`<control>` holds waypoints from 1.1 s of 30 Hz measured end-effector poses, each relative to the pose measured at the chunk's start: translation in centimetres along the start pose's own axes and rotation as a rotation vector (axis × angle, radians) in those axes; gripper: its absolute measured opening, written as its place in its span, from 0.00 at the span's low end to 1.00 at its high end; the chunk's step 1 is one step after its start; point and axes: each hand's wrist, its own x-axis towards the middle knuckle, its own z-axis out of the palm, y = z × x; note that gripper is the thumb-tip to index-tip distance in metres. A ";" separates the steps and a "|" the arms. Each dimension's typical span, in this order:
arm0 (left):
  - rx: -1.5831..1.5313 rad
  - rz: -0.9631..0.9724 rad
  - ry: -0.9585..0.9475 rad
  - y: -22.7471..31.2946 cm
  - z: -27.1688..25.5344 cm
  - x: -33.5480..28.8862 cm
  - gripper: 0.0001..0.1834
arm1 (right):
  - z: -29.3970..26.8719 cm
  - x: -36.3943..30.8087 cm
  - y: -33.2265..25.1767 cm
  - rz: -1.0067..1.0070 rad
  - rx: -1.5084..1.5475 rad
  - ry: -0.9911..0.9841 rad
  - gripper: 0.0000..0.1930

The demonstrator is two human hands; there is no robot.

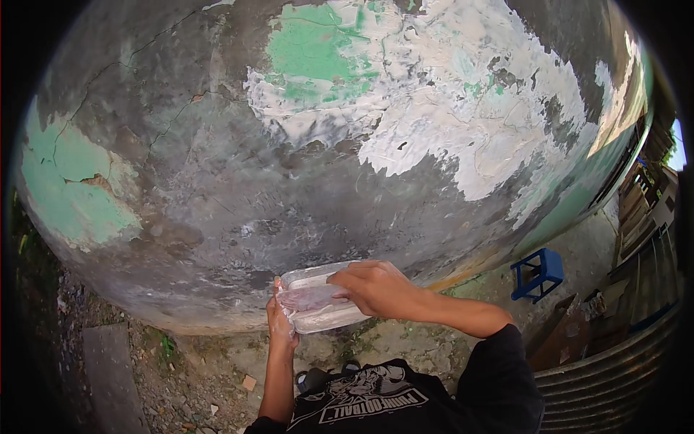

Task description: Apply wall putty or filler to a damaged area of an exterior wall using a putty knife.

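Note:
In front of my body, near the foot of the wall, is a shallow, clear plastic tray (329, 318) smeared with white paste. My left hand (280, 317) grips its left end, the thumb up along the side. Over the tray's right part, my right hand (379, 288) is closed with its fingers bent down into it. A flat, pinkish translucent piece (311, 297) lies between the tray's sides and runs to my right fingertips, which seem to pinch it. The fingers hide its right end. White paste also coats parts of my left fingers.
A cracked grey wall (217, 181) fills the view ahead, with white paste patches (477, 123) and old green paint (311, 43). At the right stand a blue plastic stool (538, 275) and corrugated sheeting (607, 383). A flat slab (112, 376) lies on rubble at the left.

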 end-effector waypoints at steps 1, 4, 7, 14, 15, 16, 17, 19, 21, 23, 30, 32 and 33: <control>-0.030 -0.030 0.034 0.1 0.2 0.2 0.28 | 0.3 0.0 0.3 -0.002 -0.005 0.004 0.13; -0.049 -0.027 -0.133 -0.1 0.6 0.7 0.29 | 0.9 -0.5 0.7 0.002 -0.138 -0.054 0.12; 0.009 0.015 0.008 0.3 2.1 0.5 0.29 | 0.3 -0.1 1.1 0.000 -0.154 -0.073 0.12; 0.036 -0.024 -0.131 0.4 1.9 1.5 0.29 | -0.5 -0.5 1.0 -0.013 -0.268 0.039 0.09; 0.048 -0.054 -0.131 0.8 2.3 1.5 0.29 | -0.8 -0.6 0.9 -0.007 -0.267 0.095 0.09; 0.060 -0.084 -0.130 1.0 2.5 1.5 0.28 | -0.5 -0.7 1.3 -0.009 -0.271 0.096 0.09; 0.062 -0.085 -0.133 0.8 2.3 1.6 0.28 | 0.1 -1.0 1.5 0.005 -0.274 0.050 0.09; 0.107 -0.098 -0.147 0.0 1.7 1.8 0.28 | 0.4 -1.5 1.5 0.025 -0.278 0.005 0.08; 0.066 -0.114 -0.128 0.3 2.2 1.9 0.28 | -0.7 -1.1 2.0 0.081 -0.193 -0.015 0.09; 0.023 -0.134 -0.106 0.7 2.7 2.3 0.29 | -3.1 -0.3 1.8 0.109 -0.118 0.050 0.10; 0.000 -0.125 -0.177 3.8 6.2 2.8 0.30 | -11.8 3.0 1.9 0.209 0.074 0.178 0.10; -0.007 -0.111 -0.214 4.6 6.8 3.1 0.29 | -14.5 4.7 2.3 0.175 0.064 0.271 0.11; -0.004 -0.091 -0.234 4.8 7.1 3.3 0.28 | -16.0 5.7 2.9 0.094 0.024 0.339 0.11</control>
